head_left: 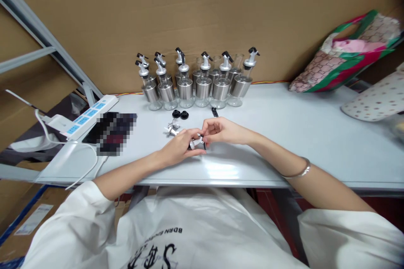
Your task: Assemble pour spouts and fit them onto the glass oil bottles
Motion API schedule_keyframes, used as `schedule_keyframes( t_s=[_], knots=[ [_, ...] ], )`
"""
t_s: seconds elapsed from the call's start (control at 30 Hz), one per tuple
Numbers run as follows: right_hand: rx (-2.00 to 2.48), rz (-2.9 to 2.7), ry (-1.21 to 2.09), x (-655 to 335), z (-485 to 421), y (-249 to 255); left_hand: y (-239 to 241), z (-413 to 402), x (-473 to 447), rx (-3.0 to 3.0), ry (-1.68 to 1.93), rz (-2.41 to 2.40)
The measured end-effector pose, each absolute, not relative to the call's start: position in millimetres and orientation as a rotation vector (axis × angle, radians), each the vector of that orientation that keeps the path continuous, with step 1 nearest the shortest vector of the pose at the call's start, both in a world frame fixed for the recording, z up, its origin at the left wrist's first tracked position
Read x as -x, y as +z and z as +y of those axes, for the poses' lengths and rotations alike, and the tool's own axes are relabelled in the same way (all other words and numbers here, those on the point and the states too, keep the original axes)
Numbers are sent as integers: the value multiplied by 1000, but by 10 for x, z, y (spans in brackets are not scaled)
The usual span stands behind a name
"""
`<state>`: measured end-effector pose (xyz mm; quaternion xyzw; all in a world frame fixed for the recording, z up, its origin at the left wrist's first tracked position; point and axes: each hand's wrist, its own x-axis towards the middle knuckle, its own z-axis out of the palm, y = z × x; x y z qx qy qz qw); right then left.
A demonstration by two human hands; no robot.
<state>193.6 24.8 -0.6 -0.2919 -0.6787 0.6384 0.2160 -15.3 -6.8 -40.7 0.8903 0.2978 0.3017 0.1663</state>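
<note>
My left hand is closed around a silver pour spout of the kind fitted on oil bottles. Thumb and fingers of my right hand pinch a black part at the spout's end; a dark strip shows below the fingertips, and the exact joint is hidden. Beyond my left hand lie loose silver spout pieces and two round black stoppers. A small black lever piece rests just past my right hand.
Several glass bottles with steel bands stand along the back, many topped with spouts. On the left are a white power strip, a cable and a blurred-out dark object. A patterned bag and a spotted white roll sit right.
</note>
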Motion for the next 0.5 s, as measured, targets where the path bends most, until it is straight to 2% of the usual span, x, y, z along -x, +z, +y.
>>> schedule_keyframes(
  t_s=[0.5],
  knots=[
    [941,-1687,1810,-1929,266,8,-411,-45,140,-2388,897,946]
  ],
)
